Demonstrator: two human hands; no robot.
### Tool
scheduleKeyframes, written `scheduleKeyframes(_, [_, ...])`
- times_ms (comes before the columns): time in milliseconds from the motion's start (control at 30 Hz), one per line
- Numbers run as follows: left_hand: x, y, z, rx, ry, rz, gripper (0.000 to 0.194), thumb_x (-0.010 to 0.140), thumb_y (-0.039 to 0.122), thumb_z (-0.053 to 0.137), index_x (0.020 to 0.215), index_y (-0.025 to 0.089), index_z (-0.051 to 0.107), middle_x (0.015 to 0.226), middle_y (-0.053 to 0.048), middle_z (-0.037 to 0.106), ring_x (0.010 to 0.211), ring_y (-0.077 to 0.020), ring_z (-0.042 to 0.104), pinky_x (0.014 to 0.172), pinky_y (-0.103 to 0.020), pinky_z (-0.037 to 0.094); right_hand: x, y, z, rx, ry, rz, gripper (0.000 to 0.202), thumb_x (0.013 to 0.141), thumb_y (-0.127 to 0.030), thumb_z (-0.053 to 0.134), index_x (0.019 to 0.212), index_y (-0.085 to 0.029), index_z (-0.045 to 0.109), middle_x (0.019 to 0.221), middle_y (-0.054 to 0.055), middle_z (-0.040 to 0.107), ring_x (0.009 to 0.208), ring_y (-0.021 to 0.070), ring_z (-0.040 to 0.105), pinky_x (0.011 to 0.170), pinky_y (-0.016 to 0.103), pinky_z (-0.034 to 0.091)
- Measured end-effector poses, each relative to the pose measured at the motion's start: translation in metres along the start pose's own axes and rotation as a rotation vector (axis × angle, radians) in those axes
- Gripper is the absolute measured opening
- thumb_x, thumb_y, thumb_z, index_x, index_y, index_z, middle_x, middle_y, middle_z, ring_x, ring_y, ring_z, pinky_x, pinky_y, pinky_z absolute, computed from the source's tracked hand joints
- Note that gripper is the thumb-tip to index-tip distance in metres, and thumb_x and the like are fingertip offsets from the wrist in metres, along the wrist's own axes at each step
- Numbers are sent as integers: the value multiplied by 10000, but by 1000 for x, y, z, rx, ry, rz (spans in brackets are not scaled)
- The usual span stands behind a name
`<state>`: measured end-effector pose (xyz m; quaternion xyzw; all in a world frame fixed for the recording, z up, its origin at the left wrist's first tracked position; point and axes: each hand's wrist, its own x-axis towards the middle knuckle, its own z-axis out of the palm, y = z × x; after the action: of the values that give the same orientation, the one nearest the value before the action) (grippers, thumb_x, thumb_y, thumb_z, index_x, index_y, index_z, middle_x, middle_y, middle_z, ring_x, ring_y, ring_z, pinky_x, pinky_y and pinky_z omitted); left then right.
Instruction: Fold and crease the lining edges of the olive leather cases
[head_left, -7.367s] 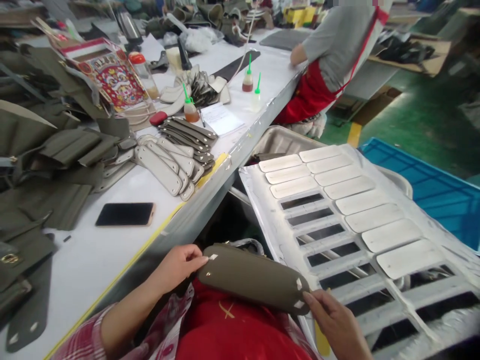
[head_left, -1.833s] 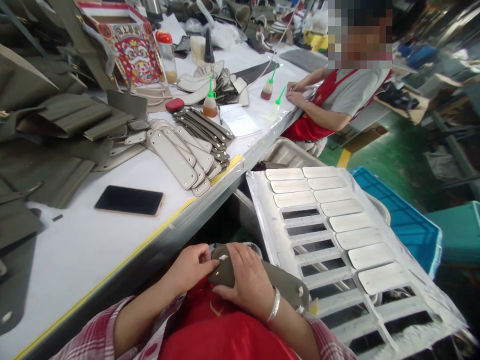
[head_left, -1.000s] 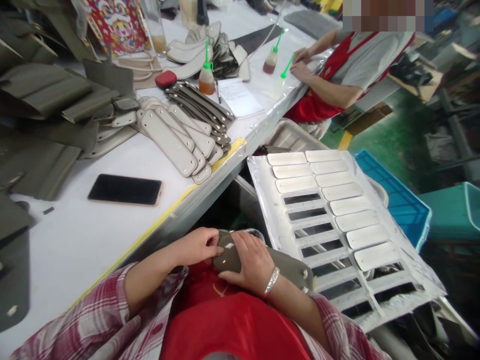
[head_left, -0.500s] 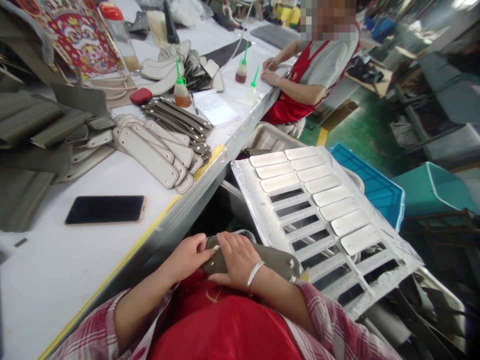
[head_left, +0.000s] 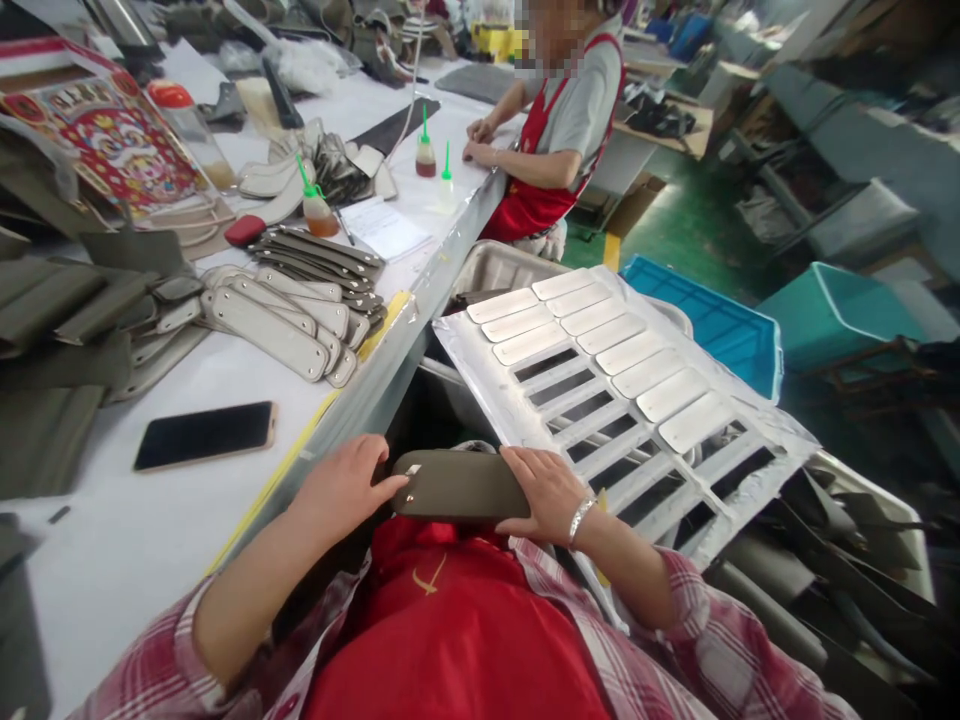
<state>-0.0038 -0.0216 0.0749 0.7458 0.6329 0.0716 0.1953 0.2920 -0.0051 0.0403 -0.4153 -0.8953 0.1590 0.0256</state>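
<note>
Head view: olive panel (head_left: 459, 486) held before red apron (head_left: 450, 640), beside yellow-taped edge of table (head_left: 105, 600). Right hand (head_left: 551, 490) clasps right end; left hand (head_left: 337, 492) has thumb on left end, finger grip unclear. Phone (head_left: 206, 436) lies near same edge.

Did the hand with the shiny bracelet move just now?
Yes. The right hand moved rightward, closer to the white rack. A moment ago it was beside the left hand; now the olive piece shows between them.
</note>
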Motion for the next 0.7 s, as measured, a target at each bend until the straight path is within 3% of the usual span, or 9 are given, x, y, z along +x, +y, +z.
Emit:
scheduleKeyframes(100, [0,23,9,55,123,253,544,737,520,538,1145,171,449,1182,-114,516,1107,-253,463,933,-380,366,0,-2,2,-11,18,9,939,621,-699,547,1308,-85,364,1224,191,476,1101,317,432,931,464,299])
scheduleKeyframes(167, [5,33,26,72,86,361,786,655,588,594,1265,148,363,1288,-140,449,1185,-278,400,1002,-407,302,0,-3,0,-19,18,24,944,614,-702,551,1299,-77,374,1218,192,478,1097,314,433,928,462,299])
scheduleKeyframes(233, [11,36,43,92,35,373,890,586,629,624,1280,140,355,1285,-147,458,1173,-296,410,1006,-429,284,-1,-3,-1,-18,11,33,949,602,-707,559,1292,-80,383,1213,186,481,1093,310,433,929,458,298])
scheduleKeyframes(367, [18,32,58,82,-5,329,865,558,654,621,1232,154,412,1219,-137,505,1108,-299,452,960,-429,310,-2,1,-2,18,0,37,916,600,-702,565,1281,-112,397,1216,162,480,1081,295,435,928,450,298])
scheduleKeyframes(700, [28,33,52,4,-55,308,761,564,600,645,1158,167,448,1146,-121,530,1057,-298,465,913,-417,329,8,8,-2,105,-25,61,806,621,-654,572,1201,-104,462,1131,155,524,1004,294,466,884,446,328])
